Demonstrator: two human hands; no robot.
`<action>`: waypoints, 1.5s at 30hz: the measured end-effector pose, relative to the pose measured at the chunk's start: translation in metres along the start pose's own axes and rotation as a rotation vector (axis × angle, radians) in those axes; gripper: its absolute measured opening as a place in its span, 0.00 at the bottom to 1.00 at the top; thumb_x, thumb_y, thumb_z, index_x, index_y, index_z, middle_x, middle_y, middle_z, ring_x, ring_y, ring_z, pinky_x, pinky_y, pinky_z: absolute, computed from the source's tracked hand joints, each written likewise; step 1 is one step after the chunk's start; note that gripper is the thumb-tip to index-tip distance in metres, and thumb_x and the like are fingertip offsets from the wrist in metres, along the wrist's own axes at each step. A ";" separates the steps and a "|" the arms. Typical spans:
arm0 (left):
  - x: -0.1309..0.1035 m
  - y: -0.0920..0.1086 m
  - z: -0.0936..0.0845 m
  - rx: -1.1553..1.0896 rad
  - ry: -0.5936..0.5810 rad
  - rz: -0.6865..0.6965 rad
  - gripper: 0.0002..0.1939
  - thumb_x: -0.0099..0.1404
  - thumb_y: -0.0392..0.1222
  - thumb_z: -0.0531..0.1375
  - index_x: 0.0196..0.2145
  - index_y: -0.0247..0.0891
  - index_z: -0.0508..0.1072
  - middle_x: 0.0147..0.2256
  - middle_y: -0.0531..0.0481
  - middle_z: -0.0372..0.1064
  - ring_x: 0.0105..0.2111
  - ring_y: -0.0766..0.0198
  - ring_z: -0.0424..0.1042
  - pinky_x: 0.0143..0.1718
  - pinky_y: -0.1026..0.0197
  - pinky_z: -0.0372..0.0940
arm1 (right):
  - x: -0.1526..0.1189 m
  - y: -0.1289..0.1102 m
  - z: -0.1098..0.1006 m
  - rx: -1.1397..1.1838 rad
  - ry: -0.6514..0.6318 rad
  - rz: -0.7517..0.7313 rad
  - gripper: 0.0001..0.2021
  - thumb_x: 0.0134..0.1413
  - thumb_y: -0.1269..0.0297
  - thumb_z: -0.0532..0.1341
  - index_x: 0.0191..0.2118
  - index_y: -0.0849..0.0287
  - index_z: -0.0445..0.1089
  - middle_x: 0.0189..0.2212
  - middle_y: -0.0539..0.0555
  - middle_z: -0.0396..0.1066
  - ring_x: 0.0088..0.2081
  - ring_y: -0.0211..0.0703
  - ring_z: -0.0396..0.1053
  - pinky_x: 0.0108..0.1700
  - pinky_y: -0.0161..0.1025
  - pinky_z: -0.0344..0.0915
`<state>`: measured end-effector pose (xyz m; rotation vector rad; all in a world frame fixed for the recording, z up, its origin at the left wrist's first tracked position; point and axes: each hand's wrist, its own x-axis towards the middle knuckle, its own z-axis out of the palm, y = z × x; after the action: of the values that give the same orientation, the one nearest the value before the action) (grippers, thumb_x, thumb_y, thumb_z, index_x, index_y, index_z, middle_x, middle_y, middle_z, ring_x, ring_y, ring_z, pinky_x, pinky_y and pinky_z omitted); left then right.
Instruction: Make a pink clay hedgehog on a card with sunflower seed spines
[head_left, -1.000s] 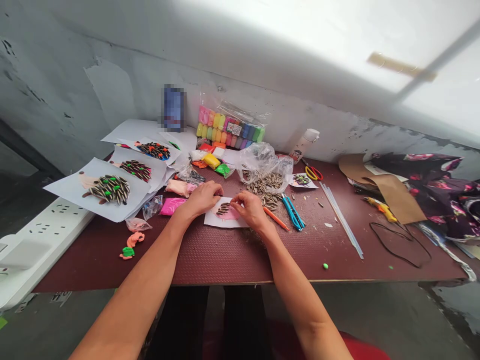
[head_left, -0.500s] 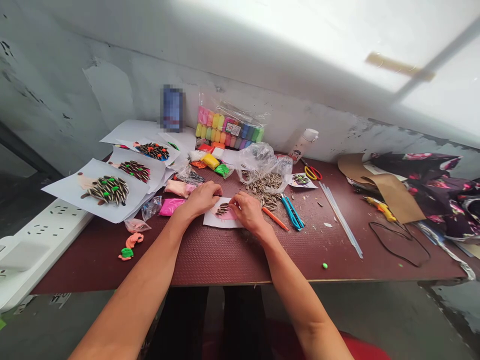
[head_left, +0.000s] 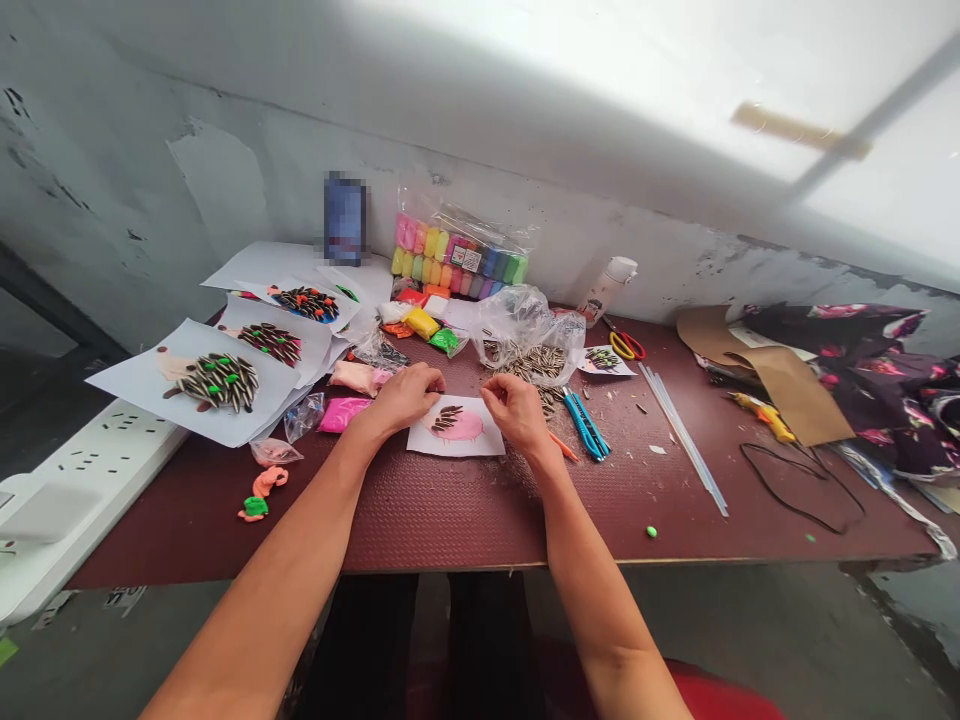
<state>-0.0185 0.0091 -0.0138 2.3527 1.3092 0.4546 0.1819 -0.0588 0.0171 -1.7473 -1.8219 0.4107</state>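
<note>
A small white sheet of paper (head_left: 491, 440) lies on the table in front of me, with a pink clay shape (head_left: 469, 425) on it. Sunflower seeds (head_left: 448, 418) stand in rows on the left part of the pink clay. My left hand (head_left: 409, 395) grips the sheet at its upper left edge, fingers closed together. At the sheet's right edge is my right hand (head_left: 517, 408), thumb and fingertips pinched; whatever sits between them is too small to make out. Just behind that hand, loose sunflower seeds (head_left: 536, 362) are heaped by a clear plastic bag (head_left: 517, 315).
Seed-covered hedgehog pictures (head_left: 217, 382) lie at left by a power strip (head_left: 90, 460). Clay packs (head_left: 442, 260) stand at the back. To the right are a blue cutter (head_left: 586, 425), an orange pen (head_left: 562, 447), scissors (head_left: 626, 345), glue sticks (head_left: 682, 435) and a glue gun (head_left: 769, 415).
My right hand has moved right and slightly up, off the pink clay, uncovering it and the sheet's right side. My left hand stays in place.
</note>
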 end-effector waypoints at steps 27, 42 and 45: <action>0.001 0.001 0.001 -0.002 0.012 0.002 0.12 0.60 0.34 0.55 0.38 0.39 0.78 0.39 0.46 0.74 0.42 0.56 0.73 0.44 0.58 0.66 | 0.056 0.018 0.018 -0.424 -0.015 0.151 0.11 0.66 0.65 0.57 0.44 0.55 0.77 0.44 0.59 0.71 0.43 0.47 0.69 0.43 0.39 0.62; 0.001 0.001 0.001 -0.018 0.018 -0.001 0.10 0.60 0.34 0.56 0.37 0.39 0.77 0.38 0.47 0.74 0.41 0.57 0.73 0.42 0.59 0.66 | 0.011 0.015 -0.002 0.112 0.095 0.048 0.07 0.59 0.66 0.59 0.35 0.59 0.74 0.30 0.52 0.76 0.31 0.41 0.69 0.36 0.35 0.59; 0.000 0.001 0.001 -0.012 0.014 0.004 0.11 0.61 0.34 0.56 0.37 0.39 0.77 0.39 0.47 0.74 0.41 0.57 0.73 0.43 0.59 0.65 | -0.013 0.012 0.006 0.336 0.024 0.031 0.07 0.56 0.66 0.60 0.36 0.59 0.76 0.31 0.51 0.76 0.31 0.39 0.69 0.36 0.34 0.61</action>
<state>-0.0172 0.0088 -0.0138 2.3468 1.3050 0.4793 0.1878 -0.0692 0.0033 -1.5414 -1.6030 0.6644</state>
